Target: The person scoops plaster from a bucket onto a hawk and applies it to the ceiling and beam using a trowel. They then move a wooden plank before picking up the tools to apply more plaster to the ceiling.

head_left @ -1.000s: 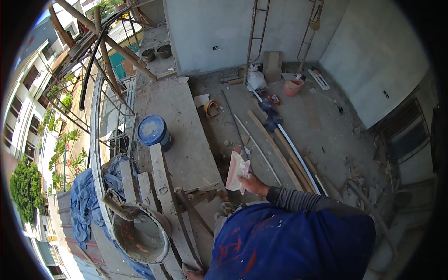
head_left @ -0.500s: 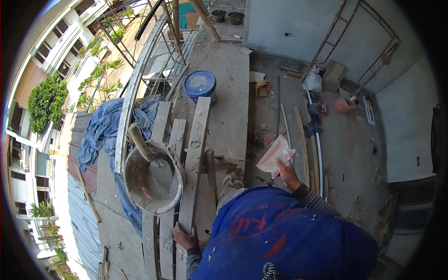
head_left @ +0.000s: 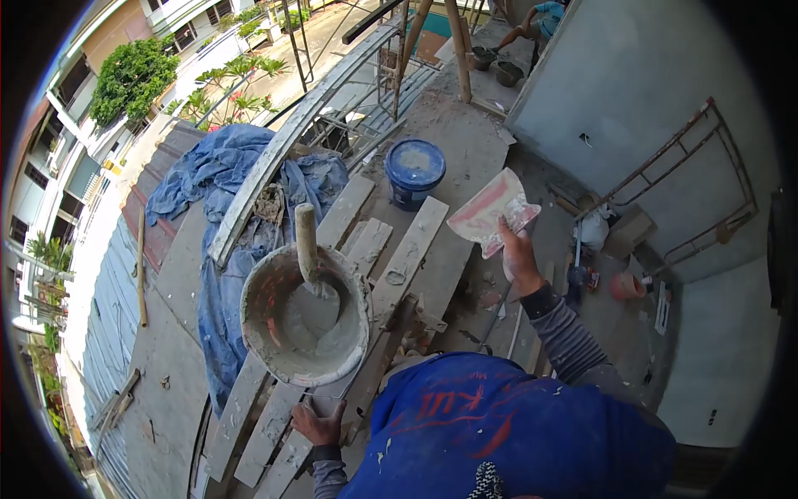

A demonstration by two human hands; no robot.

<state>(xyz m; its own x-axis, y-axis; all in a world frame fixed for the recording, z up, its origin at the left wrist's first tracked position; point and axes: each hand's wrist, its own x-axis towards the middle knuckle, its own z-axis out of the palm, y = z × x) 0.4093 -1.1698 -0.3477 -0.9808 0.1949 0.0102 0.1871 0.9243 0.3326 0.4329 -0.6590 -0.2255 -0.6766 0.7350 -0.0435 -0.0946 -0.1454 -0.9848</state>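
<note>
My right hand [head_left: 520, 259] is closed on a plaster spreader [head_left: 492, 212] with a wide pink-and-white blade, smeared and held up in the air over the floor. Low in view, my left hand [head_left: 319, 422] is at the near side of a mortar bucket [head_left: 253, 333], its fingers curled at the bucket's thin wire handle [head_left: 337, 396]; the fingertips show only partly. The bucket stands on rough planks [head_left: 411, 258] and holds wet grey mix [head_left: 312, 320]. A stick-like wooden handle [head_left: 306, 233] rises out of the mix against the far rim.
A lidded blue pail [head_left: 415, 166] stands beyond the planks. Blue tarp [head_left: 212, 166] drapes along a metal rail [head_left: 291, 141] on the left. Scaffold frame [head_left: 706, 166] leans on the right wall. A co-worker [head_left: 544, 21] reaches towards dark buckets [head_left: 509, 73] at the back.
The view has turned. My right hand has raised the spreader. My left hand has gone from the plank edge to the bucket's handle, and the bucket sits further over the planks. A co-worker has appeared.
</note>
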